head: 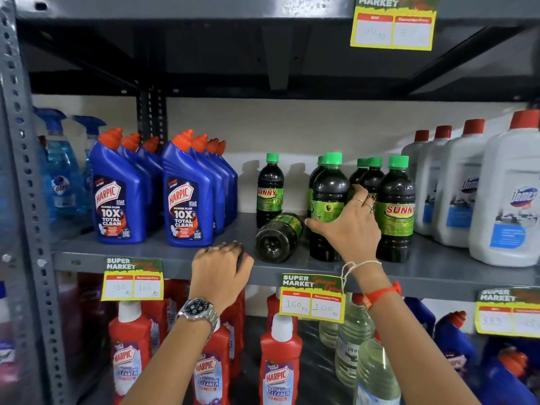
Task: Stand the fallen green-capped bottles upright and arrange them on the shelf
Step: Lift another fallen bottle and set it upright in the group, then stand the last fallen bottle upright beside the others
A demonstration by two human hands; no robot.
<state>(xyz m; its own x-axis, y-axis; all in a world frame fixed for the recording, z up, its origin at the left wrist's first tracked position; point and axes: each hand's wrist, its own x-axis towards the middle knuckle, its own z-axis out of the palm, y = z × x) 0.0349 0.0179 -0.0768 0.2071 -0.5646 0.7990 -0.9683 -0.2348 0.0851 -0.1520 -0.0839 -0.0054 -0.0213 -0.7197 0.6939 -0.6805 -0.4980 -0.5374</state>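
One dark green-capped bottle [279, 238] lies on its side on the grey shelf [163, 248], base toward me. My right hand [349, 226] wraps around an upright dark bottle [328, 188] just right of it, thumb on the green label. More upright green-capped bottles stand behind and beside: one alone at the back [270, 188], one front right [396, 209], others behind. My left hand [220, 268] rests on the shelf's front edge, fingers curled, holding nothing, just left of the fallen bottle.
Blue toilet-cleaner bottles [187, 194] stand in rows to the left, white jugs with red caps [508, 200] to the right. Price tags [312, 298] hang from the shelf edge. Red and clear bottles fill the shelf below. An upper shelf sits overhead.
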